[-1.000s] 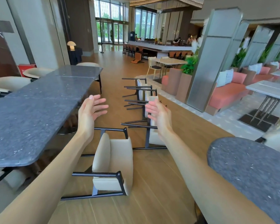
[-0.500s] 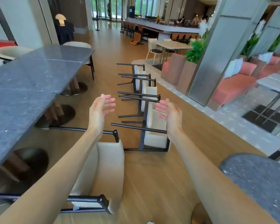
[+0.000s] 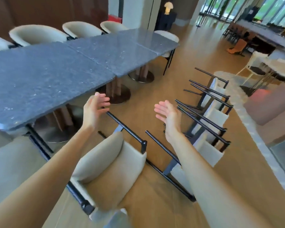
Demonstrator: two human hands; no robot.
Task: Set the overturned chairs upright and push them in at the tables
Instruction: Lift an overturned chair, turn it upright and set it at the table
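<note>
A cream overturned chair [image 3: 112,171] with black metal legs lies on its side on the wood floor right below me, beside the long dark stone table [image 3: 59,74]. Several more overturned chairs [image 3: 211,116] lie in a row to the right, legs sticking out toward the table. My left hand [image 3: 94,111] hovers open, palm facing right, above the near chair's upper leg. My right hand [image 3: 168,116] hovers open, palm facing left, above the second chair's legs. Neither hand touches anything.
Upright cream chairs [image 3: 38,34] stand along the table's far side, one more at its far end [image 3: 168,37]. Round pedestal bases [image 3: 120,94] sit under the table. A pale rug [image 3: 247,122] and other furniture lie to the right; a bar counter [image 3: 266,35] stands far back.
My view has swung left and tilted toward the long table. Both open hands stay raised in front of me and have moved closer over the nearest overturned chair.
</note>
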